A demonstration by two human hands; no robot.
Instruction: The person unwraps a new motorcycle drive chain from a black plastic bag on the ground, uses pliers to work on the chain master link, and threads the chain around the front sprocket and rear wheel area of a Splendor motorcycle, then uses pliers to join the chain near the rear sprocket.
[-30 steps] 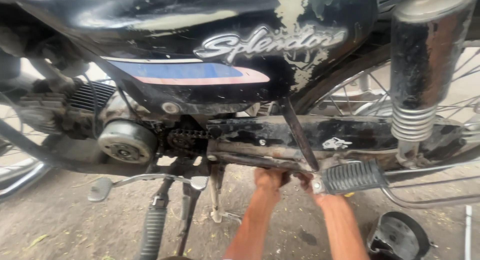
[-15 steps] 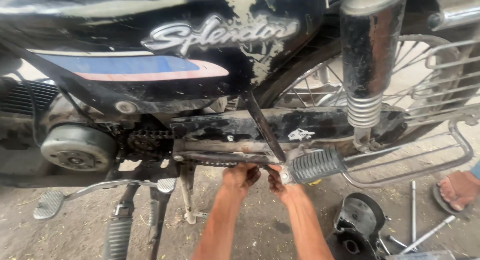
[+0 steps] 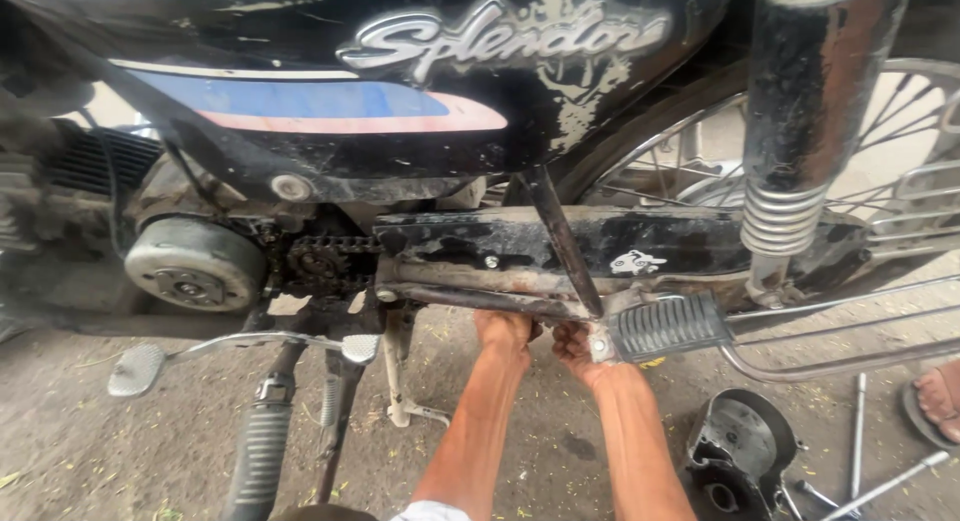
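Under the black motorcycle's chain cover (image 3: 600, 243), both of the person's hands reach up to the rusty lower frame rail (image 3: 480, 299). Left hand (image 3: 505, 333) curls its fingers up against the underside of that rail, just behind the center stand (image 3: 395, 366). Right hand (image 3: 578, 349) sits just beside it, fingers bent up against the bracket of the ribbed rear footpeg (image 3: 668, 326); whether either hand actually clamps a part I cannot tell, since the fingertips are hidden behind the metal. Exposed drive sprocket and chain (image 3: 322, 263) show to the left, next to the round engine cover (image 3: 195, 266). A chrome shock absorber (image 3: 800, 131) rises on the right. On the ground lie a removed black cover piece (image 3: 742, 443) and long metal wrenches (image 3: 885, 476).
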